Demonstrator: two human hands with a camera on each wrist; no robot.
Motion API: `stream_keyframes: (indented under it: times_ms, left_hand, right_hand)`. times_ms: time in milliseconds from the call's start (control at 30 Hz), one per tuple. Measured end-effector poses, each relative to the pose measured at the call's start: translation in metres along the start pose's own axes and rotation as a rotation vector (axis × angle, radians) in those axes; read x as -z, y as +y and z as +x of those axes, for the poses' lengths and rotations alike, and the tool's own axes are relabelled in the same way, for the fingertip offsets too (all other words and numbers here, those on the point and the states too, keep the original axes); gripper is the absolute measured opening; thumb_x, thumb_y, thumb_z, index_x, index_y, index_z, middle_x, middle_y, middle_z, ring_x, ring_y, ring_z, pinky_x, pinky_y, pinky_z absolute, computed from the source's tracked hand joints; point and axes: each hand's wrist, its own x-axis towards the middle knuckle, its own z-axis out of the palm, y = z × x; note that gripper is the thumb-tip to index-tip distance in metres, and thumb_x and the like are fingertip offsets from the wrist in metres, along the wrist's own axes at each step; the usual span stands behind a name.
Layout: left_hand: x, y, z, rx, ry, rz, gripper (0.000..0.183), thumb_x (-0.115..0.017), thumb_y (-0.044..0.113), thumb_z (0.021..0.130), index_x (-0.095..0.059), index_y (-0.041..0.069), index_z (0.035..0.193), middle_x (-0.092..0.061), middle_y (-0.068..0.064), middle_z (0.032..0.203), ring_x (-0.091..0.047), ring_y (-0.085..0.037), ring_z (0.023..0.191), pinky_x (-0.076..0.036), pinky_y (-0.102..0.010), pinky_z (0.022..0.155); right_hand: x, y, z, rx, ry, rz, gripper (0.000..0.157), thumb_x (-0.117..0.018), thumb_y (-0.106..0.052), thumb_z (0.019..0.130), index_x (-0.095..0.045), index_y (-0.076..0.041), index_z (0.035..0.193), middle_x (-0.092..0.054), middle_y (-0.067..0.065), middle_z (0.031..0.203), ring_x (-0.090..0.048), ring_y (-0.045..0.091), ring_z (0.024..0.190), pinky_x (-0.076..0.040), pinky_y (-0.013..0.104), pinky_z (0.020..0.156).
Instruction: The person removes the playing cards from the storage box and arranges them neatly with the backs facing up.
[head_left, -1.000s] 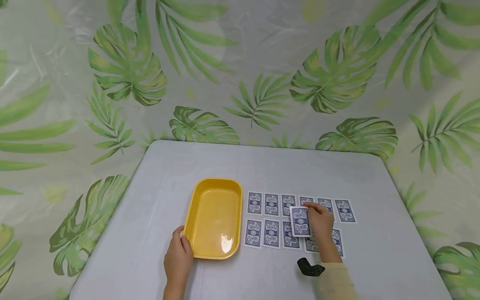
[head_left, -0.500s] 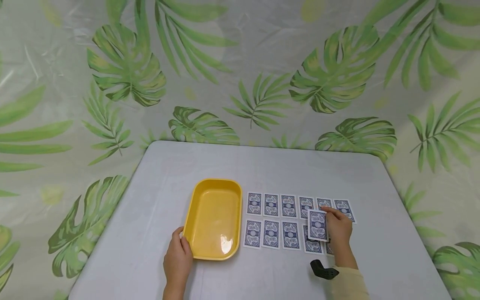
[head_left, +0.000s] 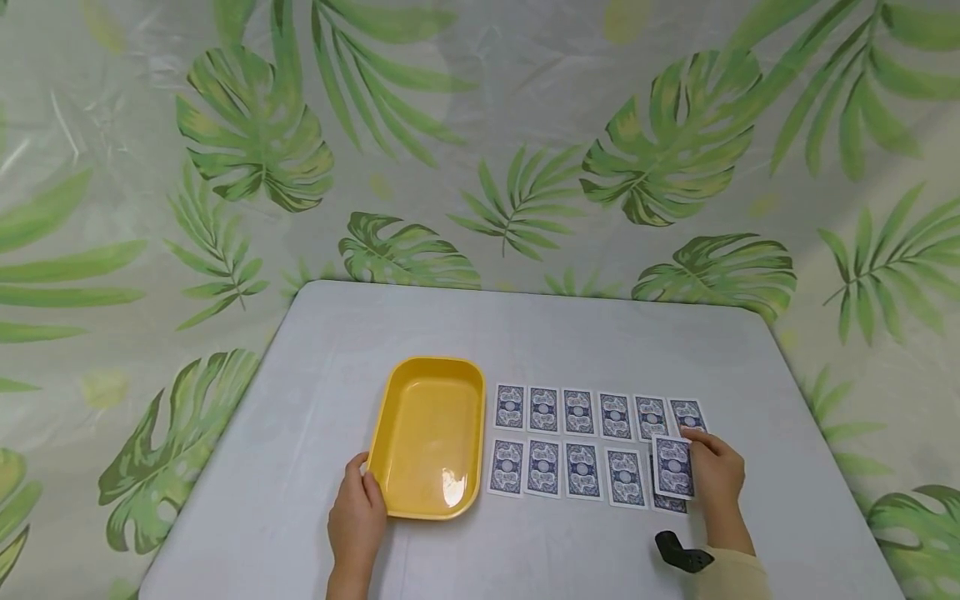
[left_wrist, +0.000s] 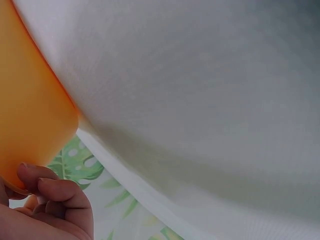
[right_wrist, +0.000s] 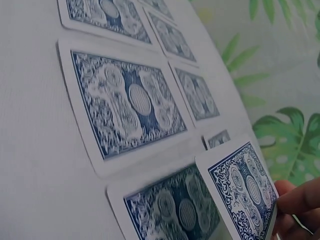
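My left hand (head_left: 356, 512) grips the near-left rim of a yellow plastic tray (head_left: 429, 425). In the left wrist view, curled fingers (left_wrist: 62, 195) pinch the tray's edge. With my right hand (head_left: 718, 473) I pinch a blue-backed playing card (head_left: 673, 467) by its right edge, back side up. The card is raised and tilted over the last card (head_left: 670, 503) of the near row, covering most of it. In the right wrist view, the held card (right_wrist: 242, 192) overlaps that card (right_wrist: 175, 207) below it, and my right hand (right_wrist: 299, 207) is partly cut off.
Two rows of face-down cards lie right of the tray, a far row (head_left: 578, 412) and a near row (head_left: 582, 471). Beneath them is a white-covered table (head_left: 360, 333), backed by a leaf-print curtain (head_left: 525, 108). A black camera mount (head_left: 682, 553) sits at my right wrist.
My right hand has carried the card rightward along the rows, from over the middle cards to the near row's right end. The left hand and the tray have stayed in place.
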Motion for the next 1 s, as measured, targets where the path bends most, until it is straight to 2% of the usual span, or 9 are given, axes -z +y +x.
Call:
stream_keyframes:
  times_ms: [200, 300, 467, 667, 833, 1000]
  left_hand:
    - [0.0, 0.0, 0.0, 0.005, 0.003, 0.001, 0.027, -0.047, 0.009, 0.099, -0.055, 0.0, 0.123, -0.066, -0.024, 0.093, -0.061, -0.041, 0.069, -0.045, -0.053, 0.054]
    - [-0.001, 0.001, 0.0, 0.001, 0.006, 0.0, 0.026, -0.046, 0.008, 0.099, -0.055, 0.0, 0.122, -0.065, -0.024, 0.092, -0.061, -0.04, 0.068, -0.045, -0.052, 0.054]
    - [0.0, 0.001, 0.0, -0.012, 0.014, -0.004, 0.026, -0.047, 0.007, 0.098, -0.055, -0.001, 0.122, -0.065, -0.024, 0.09, -0.06, -0.038, 0.065, -0.044, -0.051, 0.051]
    - [0.0, 0.001, 0.0, 0.0, 0.002, 0.001, 0.026, -0.047, 0.007, 0.099, -0.055, 0.0, 0.122, -0.065, -0.023, 0.089, -0.059, -0.036, 0.064, -0.044, -0.049, 0.051]
    - [0.0, 0.001, 0.0, 0.002, 0.001, -0.002, 0.026, -0.047, 0.007, 0.098, -0.055, 0.0, 0.122, -0.065, -0.022, 0.088, -0.06, -0.035, 0.063, -0.044, -0.049, 0.051]
    - [0.001, 0.001, 0.0, -0.005, 0.012, -0.008, 0.026, -0.048, 0.006, 0.098, -0.055, 0.0, 0.122, -0.065, -0.023, 0.089, -0.06, -0.036, 0.064, -0.044, -0.05, 0.05]
  right_hand:
    - [0.011, 0.007, 0.007, -0.028, 0.016, 0.011, 0.037, -0.044, -0.016, 0.095, -0.067, 0.0, 0.119, -0.05, 0.021, 0.14, -0.041, 0.037, 0.128, -0.03, 0.048, 0.101]
    - [0.016, 0.01, 0.01, -0.037, 0.013, 0.004, 0.036, -0.044, -0.016, 0.095, -0.069, -0.002, 0.117, -0.05, 0.02, 0.14, -0.04, 0.037, 0.13, -0.029, 0.049, 0.102]
    - [0.026, 0.016, 0.013, -0.018, 0.019, -0.037, 0.033, -0.045, -0.014, 0.093, -0.073, -0.005, 0.108, -0.053, 0.02, 0.136, -0.044, 0.035, 0.124, -0.031, 0.044, 0.093]
    - [0.034, 0.023, 0.017, -0.043, 0.014, -0.063, 0.034, -0.044, -0.014, 0.093, -0.071, -0.003, 0.112, -0.053, 0.019, 0.135, -0.044, 0.033, 0.121, -0.031, 0.032, 0.078]
    - [0.04, 0.029, 0.019, -0.022, 0.02, -0.12, 0.035, -0.043, -0.013, 0.094, -0.067, 0.001, 0.115, -0.055, 0.022, 0.128, -0.047, 0.031, 0.107, -0.032, 0.033, 0.072]
    - [0.043, 0.035, 0.019, 0.052, 0.006, -0.229, 0.035, -0.041, -0.011, 0.095, -0.063, 0.004, 0.118, -0.058, 0.026, 0.117, -0.049, 0.033, 0.098, -0.033, 0.036, 0.068]
